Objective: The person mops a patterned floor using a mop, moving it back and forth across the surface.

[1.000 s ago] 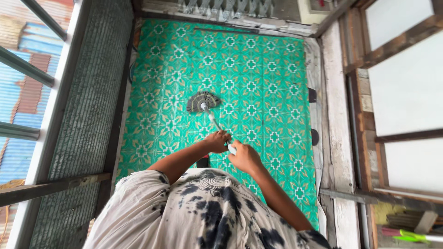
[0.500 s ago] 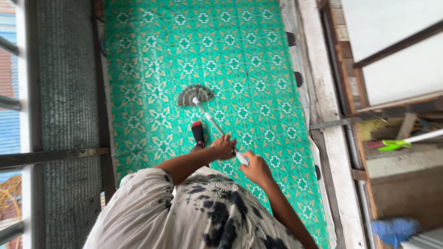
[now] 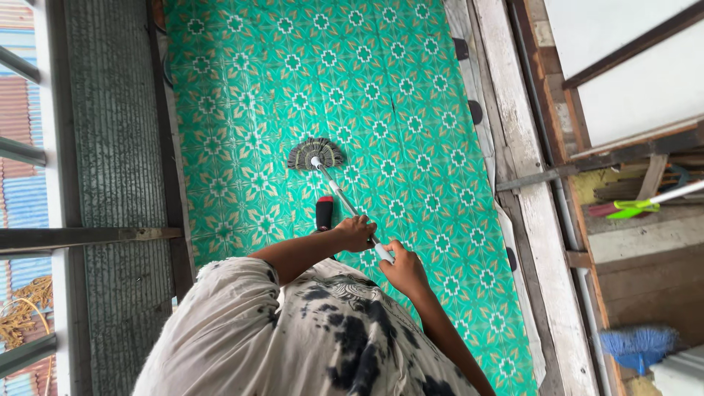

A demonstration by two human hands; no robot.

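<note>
Where the fingers of the left hand curl shut, they wrap the mop handle, knuckles up, with no gap showing between them. Right hand: fingers closed round the white upper end of the same handle, just behind and touching close to the left hand; the tip of the handle shows between the two hands. Both forearms reach forward from a pale, dark-blotched shirt.

Handle: slim, metal and white, slanting from the hands away to the mop head. Mop head: grey, fan-shaped strands spread flat on the floor, well apart from the hands.

Floor: green sheet with a repeating white and tan flower pattern. A foot in a dark sandal with a red tip stands on it just left of the handle.

Left side: grey ribbed wall and a metal railing. Right side: worn white boards, a lime-green tool on a white pole, and a blue broom head in the lower corner.
</note>
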